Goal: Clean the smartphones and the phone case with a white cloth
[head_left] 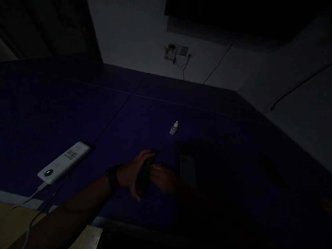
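The scene is very dim. My left hand (131, 173), with a dark watch (112, 178) on its wrist, grips a thin dark slab, apparently a phone (145, 176), tilted up on edge between thumb and fingers. My right hand (164, 178) is closed right beside the phone's right face. Something thin and whitish shows at its fingertips, too dark to make out. Just right of that hand, a second phone (188, 169) lies back up, cameras at its top corner. Beyond both hands a small clear dropper bottle (173, 129) with a white cap stands on the table.
A white power bank (64, 162) with a lit green display lies at left, its cable running to the near edge. The dark blue table (124, 121) has seams across it. Sockets with plugs and cords (178, 52) are on the far wall, below a black screen (233, 17).
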`<state>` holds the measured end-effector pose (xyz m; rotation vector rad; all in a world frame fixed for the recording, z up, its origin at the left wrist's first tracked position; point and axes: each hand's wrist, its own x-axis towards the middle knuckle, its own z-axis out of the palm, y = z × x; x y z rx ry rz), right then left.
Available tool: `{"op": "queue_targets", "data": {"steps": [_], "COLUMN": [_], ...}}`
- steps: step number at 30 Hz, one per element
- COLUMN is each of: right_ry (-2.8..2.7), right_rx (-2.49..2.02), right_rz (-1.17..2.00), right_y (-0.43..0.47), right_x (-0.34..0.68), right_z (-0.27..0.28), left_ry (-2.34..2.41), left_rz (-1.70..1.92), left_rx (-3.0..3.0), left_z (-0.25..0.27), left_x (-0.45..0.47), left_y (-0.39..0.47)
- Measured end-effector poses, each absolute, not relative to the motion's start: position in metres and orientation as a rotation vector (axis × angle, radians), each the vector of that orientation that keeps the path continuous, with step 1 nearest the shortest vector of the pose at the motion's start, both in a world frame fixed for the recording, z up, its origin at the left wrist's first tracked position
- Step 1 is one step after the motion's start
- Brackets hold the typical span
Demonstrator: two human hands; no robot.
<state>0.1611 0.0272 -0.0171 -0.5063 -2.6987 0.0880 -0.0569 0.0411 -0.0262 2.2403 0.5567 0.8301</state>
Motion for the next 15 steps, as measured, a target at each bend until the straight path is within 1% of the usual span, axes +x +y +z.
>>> {"op": "queue_targets", "data": {"steps": [3, 10, 15], "right_ry": [-2.751, -2.726, -2.757], "right_rx": [-0.421, -0.576, -0.405], "right_rz": [0.071, 0.015, 0.041], "right_y": [0.02, 0.041, 0.024], "right_x": [0.161, 0.161, 0.16], "right_z": [-0.019, -0.018, -0.02], "left_ry": [0.566, 0.547, 0.527], "left_rz": [0.819, 0.826, 0.836], "left_rx": [2.241, 2.225, 2.237], "left_z": [-0.027, -0.024, -0.026], "left_x": [-0.057, -0.061, -0.06], "left_y": [0.04, 0.042, 0.043]}}
